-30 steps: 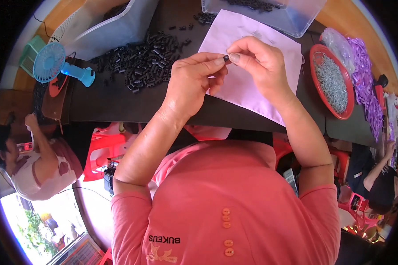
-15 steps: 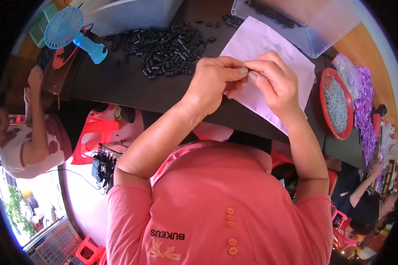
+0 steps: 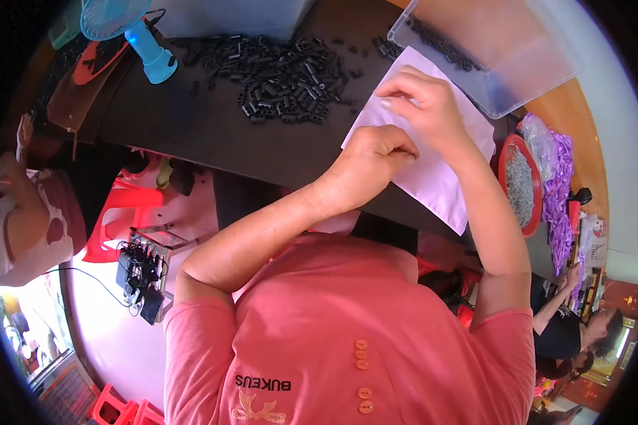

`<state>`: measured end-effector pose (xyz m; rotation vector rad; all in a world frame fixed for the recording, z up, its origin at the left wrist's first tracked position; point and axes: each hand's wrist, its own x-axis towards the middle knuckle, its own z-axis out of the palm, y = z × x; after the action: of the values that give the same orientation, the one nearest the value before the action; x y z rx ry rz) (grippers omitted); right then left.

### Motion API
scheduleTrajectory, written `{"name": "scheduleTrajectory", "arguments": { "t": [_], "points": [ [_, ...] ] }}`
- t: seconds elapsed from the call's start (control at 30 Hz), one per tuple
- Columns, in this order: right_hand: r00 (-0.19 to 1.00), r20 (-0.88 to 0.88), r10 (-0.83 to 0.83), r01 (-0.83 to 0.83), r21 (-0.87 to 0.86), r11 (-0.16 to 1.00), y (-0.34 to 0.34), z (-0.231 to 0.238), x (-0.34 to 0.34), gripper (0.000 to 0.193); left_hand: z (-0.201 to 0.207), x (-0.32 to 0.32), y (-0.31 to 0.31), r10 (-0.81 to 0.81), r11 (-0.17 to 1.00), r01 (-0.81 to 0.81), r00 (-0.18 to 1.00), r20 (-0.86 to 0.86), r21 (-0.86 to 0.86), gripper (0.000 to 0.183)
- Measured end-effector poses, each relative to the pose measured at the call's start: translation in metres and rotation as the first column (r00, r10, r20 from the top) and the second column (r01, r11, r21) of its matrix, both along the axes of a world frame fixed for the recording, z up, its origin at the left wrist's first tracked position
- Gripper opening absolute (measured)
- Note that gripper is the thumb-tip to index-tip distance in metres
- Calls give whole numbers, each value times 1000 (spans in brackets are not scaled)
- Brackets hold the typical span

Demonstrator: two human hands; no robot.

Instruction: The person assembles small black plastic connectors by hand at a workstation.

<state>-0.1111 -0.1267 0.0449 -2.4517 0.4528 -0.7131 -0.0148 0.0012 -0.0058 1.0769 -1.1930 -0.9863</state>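
My left hand [image 3: 374,161] is curled palm-down over the near-left part of a pale pink cloth [image 3: 432,188], its thumb and fingertips pressed together. What it holds, if anything, is hidden. Farther over the same cloth is my right hand [image 3: 429,106], with the thumb and bent fingers drawn close together and pointing left. Anything between those fingertips is too small to make out. The two hands are apart. Left of the cloth, on the dark table, lies a loose pile of small black slotted parts [image 3: 283,92].
Right of the cloth stands a red basket [image 3: 536,216] of thin silver metal pieces [image 3: 520,185], beside purple strips [image 3: 561,191]. A clear plastic bin [image 3: 503,106] is at the back right, a grey bin [image 3: 234,18] at the back. A blue fan [image 3: 159,65] stands left. People sit on both sides.
My hands, together over the cloth before, have separated: the left came nearer to me, the right moved farther away. The whole view has also shifted a little.
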Motion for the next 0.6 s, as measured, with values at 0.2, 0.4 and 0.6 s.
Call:
{"name": "scheduleTrajectory", "arguments": {
  "t": [0.2, 0.4, 0.6],
  "points": [
    [976, -168, 137, -177, -252, 951, -12, -19, 32, 12, 1, 5, 1, -53, 998, 52, 998, 30, 38, 12],
    [966, -227, 127, -194, -302, 933, -21, -30, 37, 9, 2, 8, -1, -101, 988, 96, 994, 37, 123, 13],
    [953, -273, 135, -229, -349, 909, -20, -27, 35, 11, -5, 5, -2, -90, 996, 89, 995, 32, 33, 13]
  ]
}}
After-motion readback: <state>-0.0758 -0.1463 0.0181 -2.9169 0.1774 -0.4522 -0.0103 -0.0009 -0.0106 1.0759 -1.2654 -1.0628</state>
